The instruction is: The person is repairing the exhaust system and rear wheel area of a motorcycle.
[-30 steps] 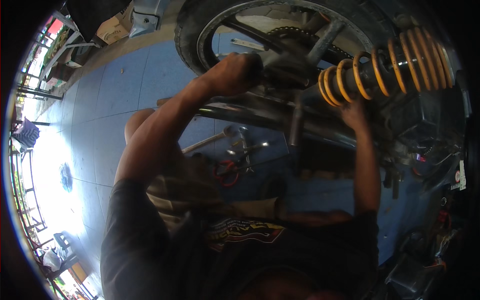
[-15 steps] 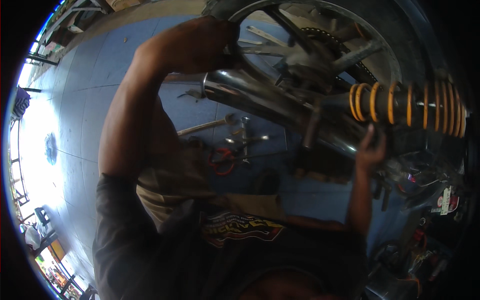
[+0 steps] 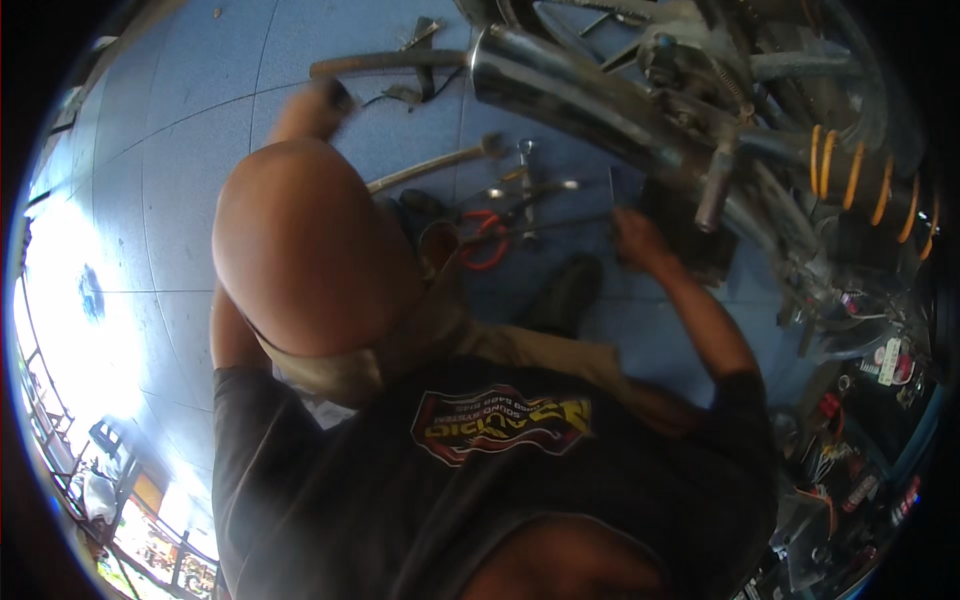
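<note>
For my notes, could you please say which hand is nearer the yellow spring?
The right hand, left of the yellow spring; the left hand is farther left, beyond the knee.

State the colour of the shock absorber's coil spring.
The coil spring is orange-yellow, seen best in the head view, toward the right edge.

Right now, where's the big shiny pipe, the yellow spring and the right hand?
Shiny pipe (image 3: 580, 103): head view, its silver side.
Yellow spring (image 3: 883, 190): head view, a middle coil.
Right hand (image 3: 640, 240): head view, the hand's middle.

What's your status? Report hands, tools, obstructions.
Left hand near bar, right hand near rod, grips unclear. Wrench on floor. Knee partly hides left arm.
</note>
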Motion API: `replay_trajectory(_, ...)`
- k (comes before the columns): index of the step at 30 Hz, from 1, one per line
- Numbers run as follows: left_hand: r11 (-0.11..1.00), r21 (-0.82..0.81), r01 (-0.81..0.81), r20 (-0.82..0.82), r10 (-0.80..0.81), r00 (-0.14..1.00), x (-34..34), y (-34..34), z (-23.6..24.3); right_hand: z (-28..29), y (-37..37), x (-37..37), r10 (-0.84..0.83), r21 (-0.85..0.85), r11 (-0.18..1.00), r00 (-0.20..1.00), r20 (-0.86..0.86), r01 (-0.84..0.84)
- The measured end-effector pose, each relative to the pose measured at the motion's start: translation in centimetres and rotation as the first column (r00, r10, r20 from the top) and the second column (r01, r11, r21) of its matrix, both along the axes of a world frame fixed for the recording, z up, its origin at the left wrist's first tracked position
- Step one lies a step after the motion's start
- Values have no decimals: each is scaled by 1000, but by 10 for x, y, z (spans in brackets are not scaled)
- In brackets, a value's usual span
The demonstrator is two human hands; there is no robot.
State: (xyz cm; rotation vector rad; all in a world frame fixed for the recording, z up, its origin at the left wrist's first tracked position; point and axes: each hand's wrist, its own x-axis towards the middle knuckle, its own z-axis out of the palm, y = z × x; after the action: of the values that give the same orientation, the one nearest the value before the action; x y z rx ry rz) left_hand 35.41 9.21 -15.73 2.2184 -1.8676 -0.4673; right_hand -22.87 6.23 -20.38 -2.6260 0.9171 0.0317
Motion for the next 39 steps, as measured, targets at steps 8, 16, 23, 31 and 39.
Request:
replay_trajectory(8,897,84,434,-127,-422,898,-103,42,-99,-15,-21,38,-211,81,970,960,-183,228)
replay_trajectory(16,855,-11,518,-124,-516,848,-123,28,-111,-26,-18,50,-229,188,932,906,-355,309)
replay_trajectory(23,758,-34,651,-112,-650,752,-128,-31,-96,-16,-32,61,-200,231,923,898,-392,306)
replay_trajectory(31,819,-184,543,118,-530,840,-106,-104,-90,27,-8,57,-136,226,939,882,-451,260)
replay_trajectory(39,768,-45,639,124,-630,767,-124,-73,-75,188,86,41,-399,47,856,715,-574,515)
